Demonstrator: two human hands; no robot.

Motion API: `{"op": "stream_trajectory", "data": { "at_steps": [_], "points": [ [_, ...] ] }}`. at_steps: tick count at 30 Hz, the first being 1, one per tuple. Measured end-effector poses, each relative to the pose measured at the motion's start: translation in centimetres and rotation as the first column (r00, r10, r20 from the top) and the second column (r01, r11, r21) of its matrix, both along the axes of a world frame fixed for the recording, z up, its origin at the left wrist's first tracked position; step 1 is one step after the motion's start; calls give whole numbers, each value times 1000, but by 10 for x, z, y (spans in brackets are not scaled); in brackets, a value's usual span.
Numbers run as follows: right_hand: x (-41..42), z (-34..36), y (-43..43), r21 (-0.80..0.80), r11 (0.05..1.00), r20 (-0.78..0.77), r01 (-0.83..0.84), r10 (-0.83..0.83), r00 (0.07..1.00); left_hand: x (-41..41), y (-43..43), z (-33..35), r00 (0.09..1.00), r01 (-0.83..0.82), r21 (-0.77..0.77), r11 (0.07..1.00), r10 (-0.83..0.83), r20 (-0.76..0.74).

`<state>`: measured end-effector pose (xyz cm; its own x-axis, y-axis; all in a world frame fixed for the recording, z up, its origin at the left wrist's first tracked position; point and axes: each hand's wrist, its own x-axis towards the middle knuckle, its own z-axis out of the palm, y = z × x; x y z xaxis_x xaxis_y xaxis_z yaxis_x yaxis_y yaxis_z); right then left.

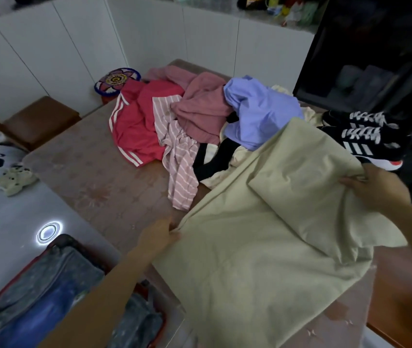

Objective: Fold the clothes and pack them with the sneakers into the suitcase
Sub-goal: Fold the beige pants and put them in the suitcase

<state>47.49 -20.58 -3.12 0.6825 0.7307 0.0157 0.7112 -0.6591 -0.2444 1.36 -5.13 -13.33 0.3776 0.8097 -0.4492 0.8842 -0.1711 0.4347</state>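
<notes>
An open suitcase [49, 292] is seen on the floor at the lower left, already holding blue denim. Just beyond it, a pale beige garment [262, 234] is spread over the near end of the table [87, 172]; its left edge is pinched by the left hand [158, 236] and its right edge is gripped by the right hand [375, 187]. Farther back, a pile of clothes is heaped: a red striped-sleeve top [137, 126], a pink-and-white striped piece [177, 156], a dusty pink garment [202, 106] and a lavender shirt [260, 111]. Black sneakers [365, 136] are set at the far right.
</notes>
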Motion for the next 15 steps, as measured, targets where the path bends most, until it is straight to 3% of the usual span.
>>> {"op": "stream_trajectory", "data": {
  "at_steps": [6, 10, 12, 15],
  "points": [
    [-9, 36, -2, 39, 997, 197, -72, 63, 978, 23, 4, 7, 995, -49, 67, 997, 43, 93],
    [-42, 50, -2, 24, 977, 274, -210, 196, 942, 40, -14, 12, 969, -187, 329, 925, 120, 214],
    [-62, 53, -5, 31, 966, 251, -256, 241, 938, 60, -26, 27, 884, -238, 204, 950, 124, 450],
    [-101, 50, -13, 8, 942, 194, -335, 327, 925, 101, -41, 70, 639, -283, -294, 913, 408, 652]
  ]
}}
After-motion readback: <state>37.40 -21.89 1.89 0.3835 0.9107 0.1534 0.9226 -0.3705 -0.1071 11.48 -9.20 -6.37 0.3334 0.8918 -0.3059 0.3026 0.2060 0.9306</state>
